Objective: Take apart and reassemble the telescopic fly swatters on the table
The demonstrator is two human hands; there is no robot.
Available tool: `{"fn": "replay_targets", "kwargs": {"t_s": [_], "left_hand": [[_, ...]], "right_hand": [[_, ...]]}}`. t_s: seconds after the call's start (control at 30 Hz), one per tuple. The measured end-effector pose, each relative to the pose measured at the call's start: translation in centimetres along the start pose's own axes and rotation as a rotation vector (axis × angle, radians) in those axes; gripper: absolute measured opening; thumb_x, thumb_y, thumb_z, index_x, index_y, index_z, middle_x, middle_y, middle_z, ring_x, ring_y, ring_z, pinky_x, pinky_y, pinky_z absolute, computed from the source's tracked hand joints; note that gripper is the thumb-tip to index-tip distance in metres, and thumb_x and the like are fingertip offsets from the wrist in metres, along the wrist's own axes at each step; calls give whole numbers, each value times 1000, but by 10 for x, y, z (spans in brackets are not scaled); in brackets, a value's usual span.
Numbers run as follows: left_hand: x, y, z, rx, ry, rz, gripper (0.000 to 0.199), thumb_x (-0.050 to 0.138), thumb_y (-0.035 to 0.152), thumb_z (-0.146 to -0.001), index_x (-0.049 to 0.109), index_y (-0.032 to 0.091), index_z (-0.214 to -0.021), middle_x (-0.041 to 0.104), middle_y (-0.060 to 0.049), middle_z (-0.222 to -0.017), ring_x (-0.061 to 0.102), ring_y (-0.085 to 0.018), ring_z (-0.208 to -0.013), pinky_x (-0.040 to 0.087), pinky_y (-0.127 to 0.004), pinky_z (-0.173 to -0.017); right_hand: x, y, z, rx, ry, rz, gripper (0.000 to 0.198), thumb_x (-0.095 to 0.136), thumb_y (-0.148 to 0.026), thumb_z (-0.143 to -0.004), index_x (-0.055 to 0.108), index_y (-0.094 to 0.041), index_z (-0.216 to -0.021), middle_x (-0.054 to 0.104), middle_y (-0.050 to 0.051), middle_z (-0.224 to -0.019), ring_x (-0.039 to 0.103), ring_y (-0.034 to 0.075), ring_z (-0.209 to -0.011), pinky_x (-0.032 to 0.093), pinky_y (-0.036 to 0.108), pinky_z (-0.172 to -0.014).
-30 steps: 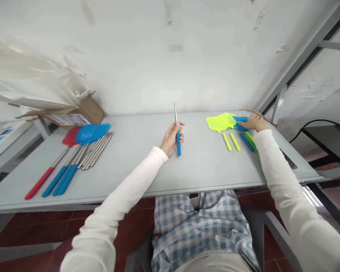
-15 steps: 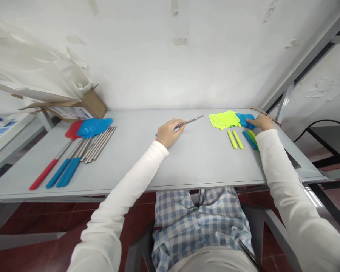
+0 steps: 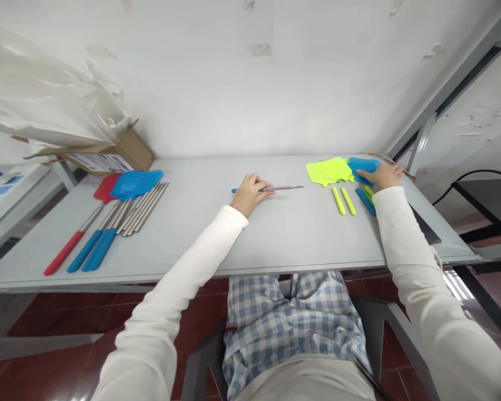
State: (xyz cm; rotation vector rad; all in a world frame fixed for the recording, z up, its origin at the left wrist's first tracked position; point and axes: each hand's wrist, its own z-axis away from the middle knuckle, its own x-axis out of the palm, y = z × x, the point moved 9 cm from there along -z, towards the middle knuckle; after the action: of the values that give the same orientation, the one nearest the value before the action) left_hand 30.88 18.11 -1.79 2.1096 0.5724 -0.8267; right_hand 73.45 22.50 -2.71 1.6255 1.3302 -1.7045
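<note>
My left hand [image 3: 251, 194], near the middle of the table, is closed around a thin metal rod [image 3: 287, 187] with a blue handle [image 3: 234, 190]. The rod's bare tip points right. At the far right, my right hand [image 3: 383, 176] has its thumb and fingers on a blue fly swatter head [image 3: 364, 165], whose right part is covered by the hand. Yellow-green fly swatter heads [image 3: 329, 170] lie just left of it. In front of them are two yellow-green handle grips [image 3: 338, 201] and a blue grip [image 3: 365, 201], with more green ones partly behind my right sleeve.
On the left of the table [image 3: 200, 223] lie a red fly swatter [image 3: 69, 252], several blue swatters [image 3: 100, 250] and several metal tubes [image 3: 145, 207]. A cardboard box [image 3: 131, 149] stands behind them. A dark flat object [image 3: 425, 227] lies beside my right forearm.
The rod in my left hand has turned from slanting upward to nearly level. At the right pile, more of the blue swatter head shows beside my right hand. The whole view has shifted slightly.
</note>
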Motion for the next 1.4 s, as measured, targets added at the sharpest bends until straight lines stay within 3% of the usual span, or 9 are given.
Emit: {"fn": "replay_targets", "kwargs": {"t_s": [0.1, 0.17, 0.3, 0.47, 0.6, 0.77, 0.9, 1.1, 1.4], "left_hand": [[4, 0, 0, -7, -44, -9, 27, 61, 46, -88, 72, 22, -92, 56, -7, -89, 48, -23, -92, 40, -38, -90], [5, 1, 0, -7, -54, -20, 27, 58, 46, -90, 70, 21, -88, 56, -7, -87, 47, -24, -90, 39, -38, -89], [0, 4, -1, -4, -18, -72, 33, 53, 51, -91, 66, 21, -84, 54, -7, -80, 46, -25, -87, 38, -39, -88], [-6, 8, -1, -26, 37, -111, 40, 47, 56, -92, 65, 21, -88, 52, -9, -83, 44, -26, -91, 36, -42, -94], [-4, 8, 0, -32, 23, -88, 41, 41, 51, -95, 68, 19, -94, 51, -10, -86, 42, -27, -92, 35, -43, -95], [-4, 12, 1, 1, 32, -91, 46, 37, 49, -97, 70, 22, -115, 50, -9, -88, 42, -25, -92, 35, -40, -95], [-8, 10, 1, -15, 61, -89, 49, 33, 50, -98, 66, 27, -127, 47, -7, -85, 42, -24, -88, 35, -37, -93], [-11, 4, 1, -33, 94, -139, 49, 34, 49, -98, 67, 28, -127, 45, -6, -83, 41, -23, -86, 36, -34, -90], [-8, 1, 1, -45, 54, -267, 51, 28, 48, -100, 62, 28, -132, 47, -6, -87, 41, -20, -89, 38, -33, -91]], "right_hand": [[-15, 9, 8, 165, 115, -20, 90, 83, -39, -68, 45, 10, -133, 33, 47, -140, 31, 47, -138, 24, 55, -105], [-24, 4, 13, 153, 160, -109, 72, 79, -31, -73, 49, 5, -128, 39, 45, -137, 39, 43, -132, 27, 51, -103], [-45, -12, 25, 104, 204, -235, 28, 52, -13, -89, 53, -3, -115, 57, 32, -119, 56, 29, -111, 37, 42, -93], [-80, -41, 50, 12, 360, -257, 25, 47, -8, -87, 48, -10, -112, 60, 23, -114, 58, 26, -107, 41, 40, -90], [-88, -72, 67, -210, 457, -475, 16, 46, -10, -86, 44, -17, -101, 59, 10, -91, 59, 19, -84, 46, 36, -84], [-31, -110, 76, -344, 80, -1153, 14, 49, -28, -88, 37, -26, -94, 47, -2, -78, 55, 14, -63, 54, 33, -67], [7, -136, 98, -435, -167, -1299, 33, 59, -50, -81, 41, -28, -98, 56, -1, -82, 63, 18, -75, 58, 38, -72], [28, -136, 108, -389, -234, -1374, 46, 70, -57, -74, 46, -28, -101, 63, -1, -88, 68, 18, -81, 59, 40, -81], [29, -136, 115, -395, -292, -1404, 52, 74, -60, -71, 53, -33, -109, 66, -2, -92, 67, 16, -84, 56, 40, -91]]}}
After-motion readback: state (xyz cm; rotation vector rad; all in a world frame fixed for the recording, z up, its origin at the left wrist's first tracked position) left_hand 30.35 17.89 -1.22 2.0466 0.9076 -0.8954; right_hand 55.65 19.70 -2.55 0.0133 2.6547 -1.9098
